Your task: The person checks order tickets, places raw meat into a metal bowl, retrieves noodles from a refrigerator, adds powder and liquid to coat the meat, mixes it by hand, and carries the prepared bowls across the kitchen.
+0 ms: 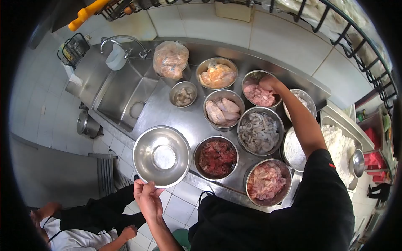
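My left hand (147, 196) grips the near rim of a steel mixing bowl (142, 161), thumb and fingers pinched on its edge. A round whitish patch lies at the bowl's bottom; I cannot tell whether it is powder. My right hand (269, 83) reaches down into a steel pot (247, 80) of pale pink raw meat pieces (258, 96); its fingertips are hidden there. Near it stand a pot of peeled shrimp or squid-like strips (260, 133), a pot of chicken pieces (222, 112) and a partly covered pot of pale food (305, 100).
Dark red meat (217, 159) and pinkish meat (266, 180) fill two front pots. White flour (337, 150) lies in a tray at right. A sink (125, 96) with a faucet (125, 37) is at left. Another person (79, 230) is at lower left; a wire rack (347, 29) overhangs above.
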`<state>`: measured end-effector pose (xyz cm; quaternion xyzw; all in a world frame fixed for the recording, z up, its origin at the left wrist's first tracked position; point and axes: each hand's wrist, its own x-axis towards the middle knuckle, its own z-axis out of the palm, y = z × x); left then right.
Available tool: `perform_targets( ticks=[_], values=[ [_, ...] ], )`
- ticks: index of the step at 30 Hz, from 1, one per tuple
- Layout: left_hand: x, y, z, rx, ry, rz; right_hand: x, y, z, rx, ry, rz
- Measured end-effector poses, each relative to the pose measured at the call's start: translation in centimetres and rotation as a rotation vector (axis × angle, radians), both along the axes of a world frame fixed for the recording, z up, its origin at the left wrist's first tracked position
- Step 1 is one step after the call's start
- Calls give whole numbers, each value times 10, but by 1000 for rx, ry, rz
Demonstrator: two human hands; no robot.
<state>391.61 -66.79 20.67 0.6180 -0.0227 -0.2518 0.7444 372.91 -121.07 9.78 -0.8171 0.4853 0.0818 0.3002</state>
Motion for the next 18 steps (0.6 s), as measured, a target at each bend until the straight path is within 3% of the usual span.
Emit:
perform_targets(
  ticks=[2, 5, 10, 12, 13, 16, 18],
  values=[
    [3, -5, 0, 33, 3, -36, -9, -11, -3, -194, 206, 368],
    [15, -24, 2, 34, 17, -71, -16, 42, 57, 313, -39, -110],
    [52, -55, -8, -8, 32, -243, -20, 20, -25, 336, 93, -65],
    [69, -68, -10, -42, 70, -329, -24, 28, -16, 150, 18, -54],
    [76, -73, -12, -42, 78, -366, -20, 35, -13, -64, 94, 33],
    [103, -89, -19, -33, 76, -511, -19, 41, -25, -341, 102, -88],
    [115, -104, -22, -12, 46, -573, -17, 47, -24, -354, 95, -183]
  ],
)
